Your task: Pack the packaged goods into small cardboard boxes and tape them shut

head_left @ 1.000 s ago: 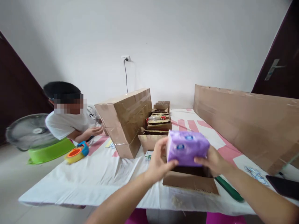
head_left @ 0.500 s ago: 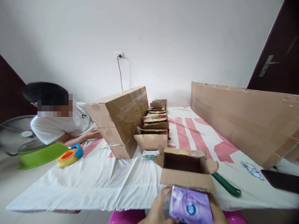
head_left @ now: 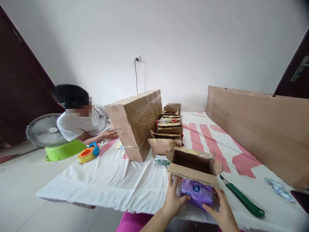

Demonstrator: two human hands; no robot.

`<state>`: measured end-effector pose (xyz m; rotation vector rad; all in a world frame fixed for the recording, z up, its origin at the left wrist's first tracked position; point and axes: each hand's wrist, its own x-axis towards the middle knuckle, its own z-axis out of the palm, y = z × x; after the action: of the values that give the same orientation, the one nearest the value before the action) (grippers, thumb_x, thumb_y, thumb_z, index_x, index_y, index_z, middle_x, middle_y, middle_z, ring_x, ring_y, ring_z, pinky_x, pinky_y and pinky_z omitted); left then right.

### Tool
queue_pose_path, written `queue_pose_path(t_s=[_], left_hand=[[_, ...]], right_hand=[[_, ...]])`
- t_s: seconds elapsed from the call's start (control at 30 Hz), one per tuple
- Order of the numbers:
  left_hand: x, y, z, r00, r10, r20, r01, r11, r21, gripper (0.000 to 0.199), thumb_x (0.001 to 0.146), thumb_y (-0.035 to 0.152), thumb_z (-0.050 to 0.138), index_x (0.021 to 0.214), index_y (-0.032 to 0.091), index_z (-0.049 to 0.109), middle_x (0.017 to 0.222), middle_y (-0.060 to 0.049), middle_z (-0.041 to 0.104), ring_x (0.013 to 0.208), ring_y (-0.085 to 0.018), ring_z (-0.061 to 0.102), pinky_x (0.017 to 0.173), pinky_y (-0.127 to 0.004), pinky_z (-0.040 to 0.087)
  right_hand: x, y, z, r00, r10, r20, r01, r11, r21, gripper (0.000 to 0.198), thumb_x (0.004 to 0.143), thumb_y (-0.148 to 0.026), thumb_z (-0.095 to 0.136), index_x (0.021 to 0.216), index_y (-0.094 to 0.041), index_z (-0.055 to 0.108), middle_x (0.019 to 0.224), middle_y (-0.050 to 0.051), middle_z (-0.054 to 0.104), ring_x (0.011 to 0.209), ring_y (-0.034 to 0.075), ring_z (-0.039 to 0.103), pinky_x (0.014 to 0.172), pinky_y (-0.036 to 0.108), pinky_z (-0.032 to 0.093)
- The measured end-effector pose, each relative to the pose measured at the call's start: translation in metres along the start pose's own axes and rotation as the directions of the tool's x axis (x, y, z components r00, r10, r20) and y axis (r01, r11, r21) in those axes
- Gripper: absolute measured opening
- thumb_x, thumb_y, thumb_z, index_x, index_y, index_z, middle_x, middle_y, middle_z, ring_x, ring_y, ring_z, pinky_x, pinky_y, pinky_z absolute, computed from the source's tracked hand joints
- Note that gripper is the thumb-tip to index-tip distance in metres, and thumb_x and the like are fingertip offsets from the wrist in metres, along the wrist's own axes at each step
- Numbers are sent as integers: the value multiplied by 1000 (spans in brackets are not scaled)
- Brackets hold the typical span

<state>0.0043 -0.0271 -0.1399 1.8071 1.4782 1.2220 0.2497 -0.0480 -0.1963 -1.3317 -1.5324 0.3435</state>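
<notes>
A purple soft pack of tissues (head_left: 196, 192) lies at the table's near edge, partly under the front flap of an open cardboard box (head_left: 190, 172). My left hand (head_left: 174, 198) is closed round its left side, thumb toward the front. On the other side my right hand (head_left: 220, 207) grips it, thumb on the near face and fingers up by the flap. The upper part of the pack is hidden by the flap. Inside, the visible part of the box is dark. Just right of the box lies a green-handled knife (head_left: 245, 199) with its blade pointing away.
Behind stand several open boxes (head_left: 164, 145) in a row, beside a tall stack of taped cartons (head_left: 138, 129). A small green-and-white box (head_left: 161, 160) lies between. Cardboard panel (head_left: 256, 129) at right; tape rolls (head_left: 88, 154) at left, near another person (head_left: 82, 122). A phone-like dark object (head_left: 300, 196) is at far right.
The purple pack has moved forward from the table edge to under the box's front flap, both hands going with it. The view has swung slightly left.
</notes>
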Motion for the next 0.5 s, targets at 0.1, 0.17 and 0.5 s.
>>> queue_pose_path(t_s=[0.1, 0.17, 0.5], left_hand=[[3, 5, -11, 997, 57, -45, -58, 998, -33, 53, 61, 42, 83, 108, 21, 69, 141, -16, 41, 133, -39, 42, 107, -56, 39], [1, 10, -19, 993, 81, -91, -84, 996, -26, 51, 62, 49, 82, 103, 21, 70, 130, -15, 48, 122, -37, 52, 103, -55, 44], [-11, 31, -40, 958, 262, -121, -274, 956, -105, 55, 71, 67, 67, 105, 24, 69, 127, -14, 48, 105, -29, 58, 94, -47, 51]], right_hand=[[7, -10, 1, 999, -52, -6, 51, 998, -27, 52, 77, -40, 71, 122, -24, 52, 120, 12, 58, 116, 35, 57, 95, 56, 50], [11, -19, 0, 997, -74, -3, 74, 997, -27, 49, 78, -41, 71, 120, -23, 55, 120, 12, 58, 115, 34, 57, 94, 53, 52], [-22, -43, 0, 988, -75, -135, 67, 996, -63, 49, 76, -46, 72, 117, -23, 56, 103, 12, 59, 86, 30, 65, 71, 43, 59]])
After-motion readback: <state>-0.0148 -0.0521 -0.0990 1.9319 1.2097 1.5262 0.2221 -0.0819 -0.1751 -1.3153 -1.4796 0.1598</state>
